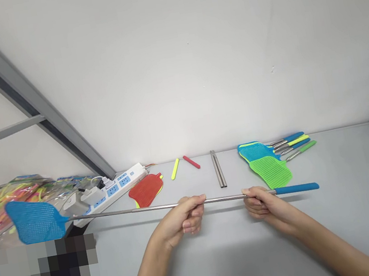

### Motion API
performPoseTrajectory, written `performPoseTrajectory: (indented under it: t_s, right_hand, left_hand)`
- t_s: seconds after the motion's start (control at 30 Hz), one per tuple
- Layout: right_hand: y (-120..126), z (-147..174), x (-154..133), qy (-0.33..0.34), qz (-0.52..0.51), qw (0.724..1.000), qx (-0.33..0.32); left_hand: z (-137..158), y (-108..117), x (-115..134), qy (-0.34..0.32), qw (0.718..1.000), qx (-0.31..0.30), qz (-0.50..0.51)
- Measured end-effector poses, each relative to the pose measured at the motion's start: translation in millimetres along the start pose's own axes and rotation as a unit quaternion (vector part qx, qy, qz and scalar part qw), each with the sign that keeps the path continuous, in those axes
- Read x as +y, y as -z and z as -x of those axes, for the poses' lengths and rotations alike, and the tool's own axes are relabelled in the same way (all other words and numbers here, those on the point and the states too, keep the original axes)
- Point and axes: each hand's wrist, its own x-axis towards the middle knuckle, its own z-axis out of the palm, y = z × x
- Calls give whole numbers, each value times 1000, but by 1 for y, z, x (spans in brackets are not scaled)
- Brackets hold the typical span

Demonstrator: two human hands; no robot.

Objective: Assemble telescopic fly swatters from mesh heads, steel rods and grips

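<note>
A blue fly swatter (38, 221) with a long, extended metal rod lies sideways across the view, held above the grey table (228, 263). Its perforated head is at the far left and its blue grip at the right. Around the middle of the rod, my left hand (187, 216) is closed in a pinch. My right hand (259, 202) is closed on the rod too, just left of the blue grip. Behind the swatter lie two bare metal rods (218, 170), a yellow grip (175, 169), a red grip (191, 162), and a red swatter head (146, 190) over a yellow one.
At the back right lies a stack of assembled swatters with blue and green heads (270, 170). A white power strip (115, 190) with plugs sits at the left, beside bagged colourful items (19, 195). A white wall (192, 60) and grey frame bars (37, 111) bound the table.
</note>
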Motion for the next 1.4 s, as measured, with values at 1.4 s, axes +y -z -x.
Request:
performPoseTrajectory:
  t_s: [1.4]
  right_hand:
    - [-16, -8, 35, -67, -107, 989, -74]
  left_hand:
    - [-29, -21, -26, -218, 967, 123, -45]
